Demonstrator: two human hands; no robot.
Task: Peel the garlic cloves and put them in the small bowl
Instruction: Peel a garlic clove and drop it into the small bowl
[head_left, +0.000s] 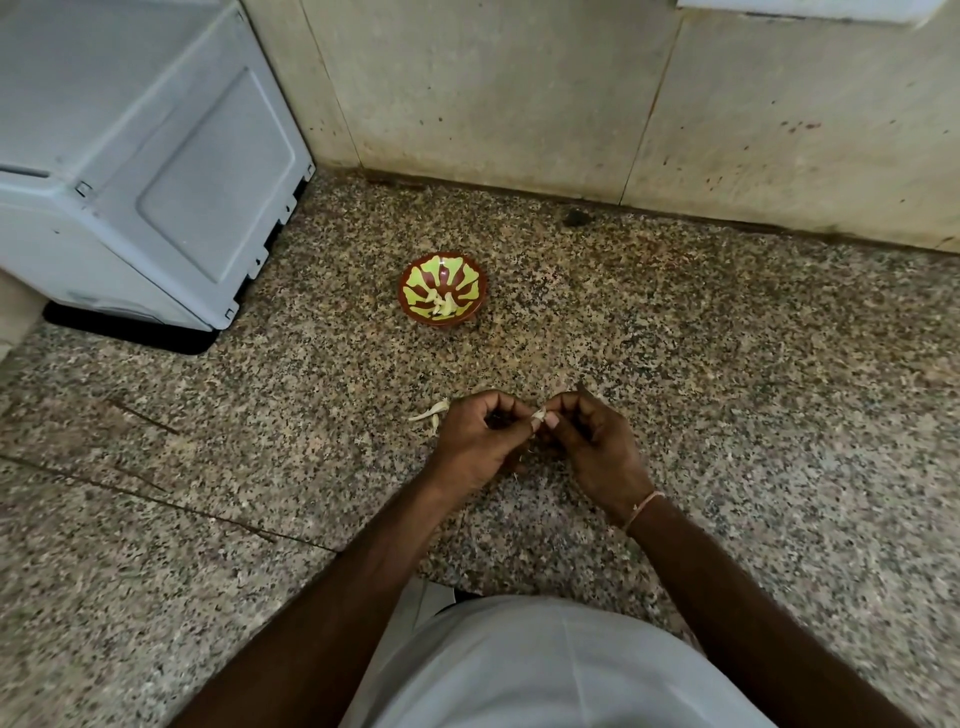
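A small brown bowl (442, 274) with a yellow-green flower pattern sits on the speckled granite counter (727, 389). Several pale peeled garlic cloves (445, 305) lie at its bottom. Nearer to me, my left hand (475, 441) and my right hand (592, 441) meet above the counter. Both pinch one small garlic clove (539, 415) between thumbs and fingertips. The clove is mostly hidden by the fingers. Pale garlic skins (430, 413) lie on the counter just left of my left hand.
A grey-white appliance (140, 156) stands at the back left on the counter. A stained tiled wall (571, 104) rises behind the bowl. A dark speck (574, 218) lies near the wall's foot. My white garment (545, 670) fills the bottom of the view.
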